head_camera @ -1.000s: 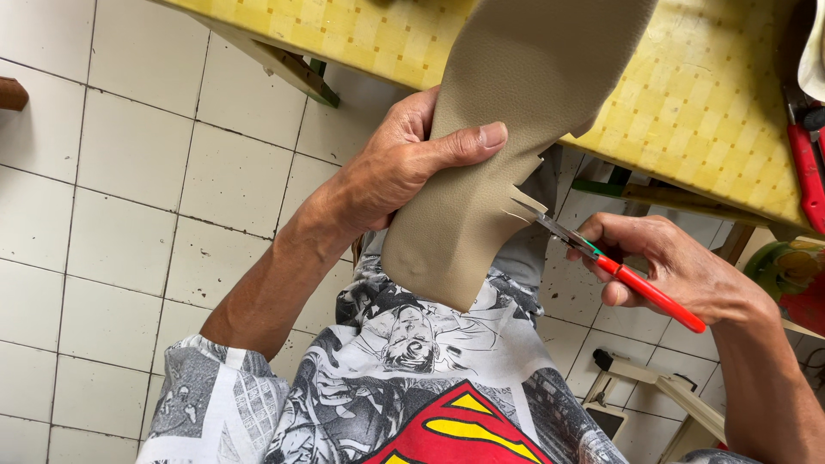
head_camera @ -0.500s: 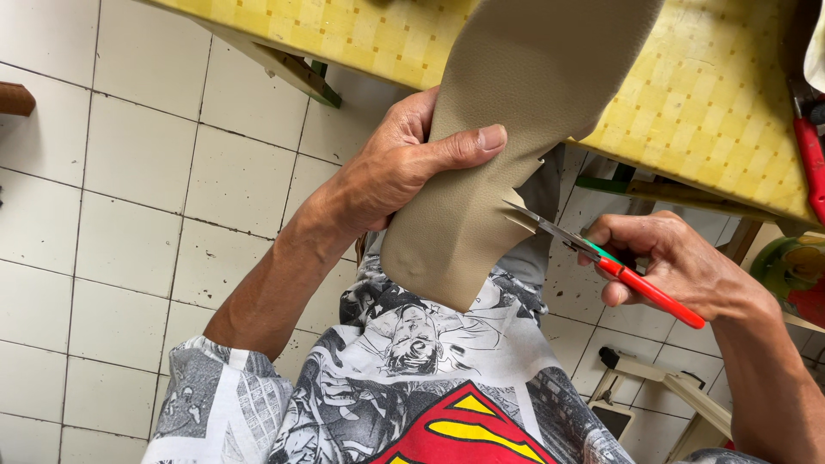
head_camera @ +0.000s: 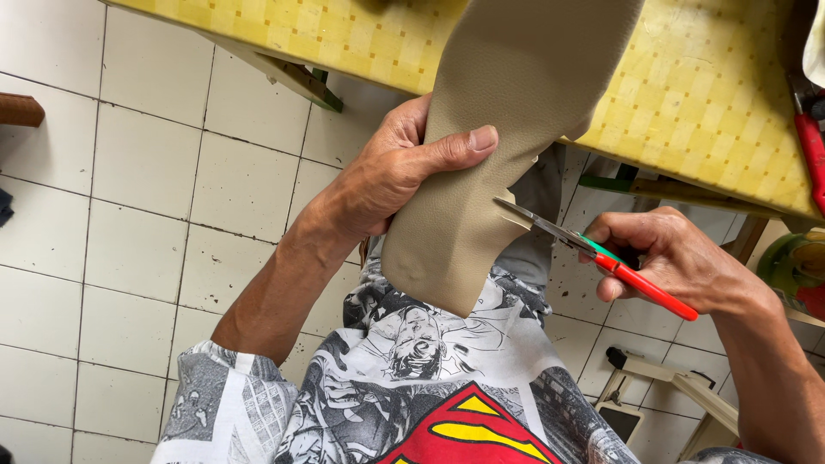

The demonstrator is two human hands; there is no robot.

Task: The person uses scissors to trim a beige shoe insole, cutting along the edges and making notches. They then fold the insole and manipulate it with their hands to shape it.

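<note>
A long piece of tan leather-like material (head_camera: 507,129) hangs from the yellow checked table (head_camera: 687,94) down over my lap. My left hand (head_camera: 404,167) grips its left edge, thumb pressed across the front. My right hand (head_camera: 675,258) holds small scissors with red and green handles (head_camera: 601,253). The blades touch the material's right edge at a small notch with a loose flap.
White floor tiles (head_camera: 155,215) fill the left side. Green and wooden table supports (head_camera: 301,77) run under the tabletop. A red-handled tool (head_camera: 812,159) lies at the table's right edge. A green and red container (head_camera: 799,271) and a pale wooden frame (head_camera: 679,395) stand at right.
The scissors' blades have worked slightly further into the notch at the material's edge. Both hands stay almost in place.
</note>
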